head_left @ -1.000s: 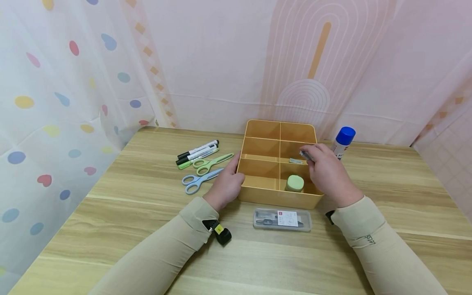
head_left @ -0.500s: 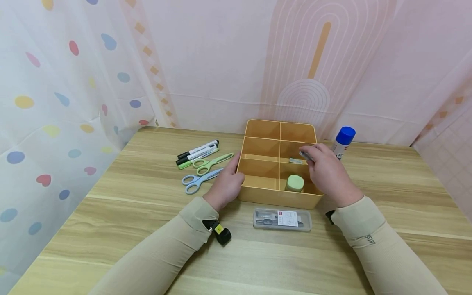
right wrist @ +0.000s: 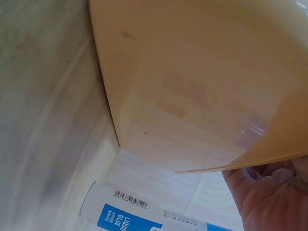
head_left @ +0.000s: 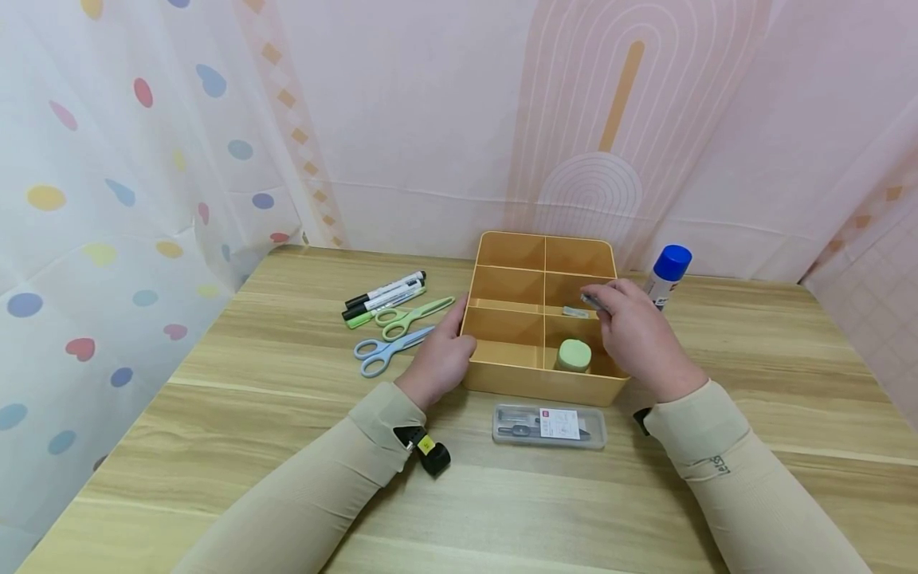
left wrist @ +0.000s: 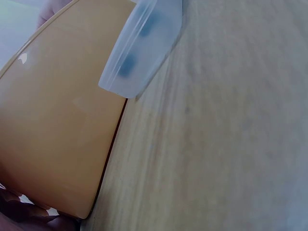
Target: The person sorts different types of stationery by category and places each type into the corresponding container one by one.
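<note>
A yellow-orange organizer box [head_left: 545, 384] with several compartments stands in the head view. My left hand [head_left: 439, 359] grips its left side near the front corner, the thumb by the rim. Over the right-hand compartments, my right hand [head_left: 641, 339] pinches a small grey piece [head_left: 592, 302], mostly hidden by the fingers, its kind unclear. A small pale blue-grey piece [head_left: 575, 312] lies in the middle right compartment, just below that hand's fingertips. In the front right compartment sits a rounded light-green block [head_left: 574, 355]. The right wrist view shows the box's outer wall [right wrist: 192, 96] and part of my right hand [right wrist: 269, 197].
A compass set in a clear case [head_left: 512, 440] lies before the box. To the left are green scissors [head_left: 397, 322], blue scissors [head_left: 386, 351] and several markers [head_left: 387, 295]. A blue-capped liquid glue bottle [head_left: 668, 273] stands at the right. A curtain [head_left: 402, 119] hangs behind.
Almost nothing differs. Both hands keep their places, and the right hand still pinches the small grey piece over the box, its fingertips shifted very slightly left.
</note>
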Motion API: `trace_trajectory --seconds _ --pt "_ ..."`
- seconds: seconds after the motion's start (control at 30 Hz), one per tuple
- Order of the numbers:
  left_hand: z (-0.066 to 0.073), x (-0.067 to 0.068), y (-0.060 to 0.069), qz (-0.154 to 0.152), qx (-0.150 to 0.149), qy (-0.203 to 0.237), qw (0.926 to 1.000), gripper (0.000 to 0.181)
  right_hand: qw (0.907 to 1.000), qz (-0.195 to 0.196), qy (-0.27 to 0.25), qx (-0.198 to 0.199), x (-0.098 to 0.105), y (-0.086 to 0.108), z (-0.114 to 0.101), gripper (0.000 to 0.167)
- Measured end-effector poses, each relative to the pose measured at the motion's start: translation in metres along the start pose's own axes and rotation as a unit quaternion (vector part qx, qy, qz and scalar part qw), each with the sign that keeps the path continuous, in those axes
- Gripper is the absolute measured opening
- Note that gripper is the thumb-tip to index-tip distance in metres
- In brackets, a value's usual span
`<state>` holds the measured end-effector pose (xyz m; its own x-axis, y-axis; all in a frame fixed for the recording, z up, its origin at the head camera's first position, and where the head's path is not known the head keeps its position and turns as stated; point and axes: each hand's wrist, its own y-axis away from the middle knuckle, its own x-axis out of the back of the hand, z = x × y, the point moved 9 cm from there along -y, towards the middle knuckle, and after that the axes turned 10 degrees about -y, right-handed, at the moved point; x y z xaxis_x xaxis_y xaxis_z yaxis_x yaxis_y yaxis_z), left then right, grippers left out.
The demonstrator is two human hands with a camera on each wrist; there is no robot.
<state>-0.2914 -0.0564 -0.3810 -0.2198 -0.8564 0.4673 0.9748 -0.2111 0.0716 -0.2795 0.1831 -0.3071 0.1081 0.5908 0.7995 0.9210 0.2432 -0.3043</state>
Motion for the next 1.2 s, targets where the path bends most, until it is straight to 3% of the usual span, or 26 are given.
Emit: trace_trajectory --seconds 1.2 --pt "0.0009 0.0000 -0.0007 0.000 -0.010 0.003 1.0000 0.080 0.9999 -0.012 -0.003 -0.012 -0.0035 -0.0002 0.0024 0.036"
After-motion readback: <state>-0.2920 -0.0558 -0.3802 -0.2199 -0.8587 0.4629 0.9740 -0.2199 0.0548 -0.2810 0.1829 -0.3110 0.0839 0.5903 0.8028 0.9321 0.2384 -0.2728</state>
